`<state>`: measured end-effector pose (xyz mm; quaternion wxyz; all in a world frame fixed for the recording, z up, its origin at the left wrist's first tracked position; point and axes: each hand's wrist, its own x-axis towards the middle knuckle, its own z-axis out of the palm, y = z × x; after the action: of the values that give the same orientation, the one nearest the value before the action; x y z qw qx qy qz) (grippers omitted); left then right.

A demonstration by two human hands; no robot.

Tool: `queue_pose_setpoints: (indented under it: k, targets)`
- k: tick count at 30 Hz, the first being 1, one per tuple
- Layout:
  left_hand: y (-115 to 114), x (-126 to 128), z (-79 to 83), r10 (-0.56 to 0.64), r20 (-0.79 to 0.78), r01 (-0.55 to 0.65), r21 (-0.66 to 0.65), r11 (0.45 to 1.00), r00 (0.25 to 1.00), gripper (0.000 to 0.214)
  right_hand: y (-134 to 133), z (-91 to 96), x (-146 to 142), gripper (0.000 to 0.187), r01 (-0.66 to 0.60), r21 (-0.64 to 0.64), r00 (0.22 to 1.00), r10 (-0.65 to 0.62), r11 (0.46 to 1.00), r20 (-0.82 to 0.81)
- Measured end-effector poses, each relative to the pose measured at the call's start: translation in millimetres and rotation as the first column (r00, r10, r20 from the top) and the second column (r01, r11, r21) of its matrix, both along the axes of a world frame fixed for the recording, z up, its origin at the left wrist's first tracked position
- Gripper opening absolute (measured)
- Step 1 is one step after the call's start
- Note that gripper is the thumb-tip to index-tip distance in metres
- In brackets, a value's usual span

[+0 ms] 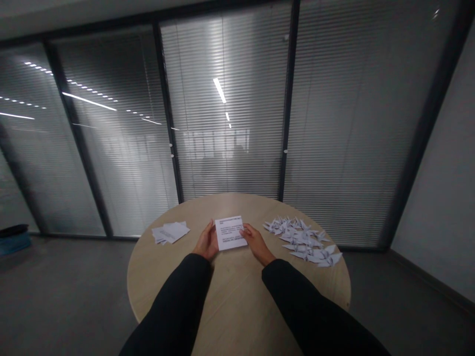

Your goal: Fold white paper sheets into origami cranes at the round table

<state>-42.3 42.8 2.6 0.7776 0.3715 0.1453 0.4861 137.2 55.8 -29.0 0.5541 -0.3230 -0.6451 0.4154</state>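
Currently left hand and right hand have grips closed on opposite edges of the printed white card, a good even hold, over the round tabletop between loose cards and paper cranes.

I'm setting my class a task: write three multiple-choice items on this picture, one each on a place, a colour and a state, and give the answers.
1. Where does the stack of loose papers lie on the round wooden table, relative to the left hand and right hand?
A) Left of both
B) Right of both
C) Between them

2. What colour are the folded paper cranes?
A) Red
B) White
C) Green

3. What state is the printed sheet between the hands in?
A) Crumpled
B) Torn in half
C) Flat, unfolded

1 A: the stack lies beyond the left hand's side.
2 B: the pile shows pale white paper.
3 C: its edges run straight.
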Motion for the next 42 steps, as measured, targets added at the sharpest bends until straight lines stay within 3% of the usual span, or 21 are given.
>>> queue_pose_setpoints:
  k: [4, 8, 18, 29, 36, 42]
  targets:
    - [7, -10, -5.9, 0.064, -0.115, -0.07, -0.049, 0.996, 0.991, 0.042, 4, -0.9, 3, 0.033, 0.042, 0.045, 0.999, -0.042, 0.998, 0.008]
    - [5, -13, -9.0, 0.104, -0.269, -0.094, 0.049, 0.994, 0.958, 0.057, 5, 0.5, 6, 0.033, 0.05, 0.051, 0.999, -0.05, 0.997, -0.008]
    - [-7, -16, -8.2, -0.06, -0.434, 0.146, 0.167, 0.975, 0.899, 0.07, 11, -2.5, 8, 0.034, 0.065, 0.033, 0.997, -0.063, 0.997, -0.051]
    - [-7, -14, -8.0, 0.006, -0.391, 0.079, 0.199, 0.977, 0.92, 0.071, 8, -0.3, 9, 0.029, 0.071, 0.019, 0.997, -0.07, 0.997, -0.036]
    - [-7, -11, -5.8, 0.02, -0.376, 0.046, 0.166, 0.985, 0.926, 0.087, 6, 1.5, 9, 0.029, 0.076, 0.064, 0.997, -0.077, 0.995, 0.012]
    - [-9, -9, -3.2, 0.008, -0.319, 0.07, 0.233, 0.97, 0.948, 0.076, 8, -1.1, 8, 0.025, 0.085, 0.082, 0.996, -0.086, 0.993, 0.009]
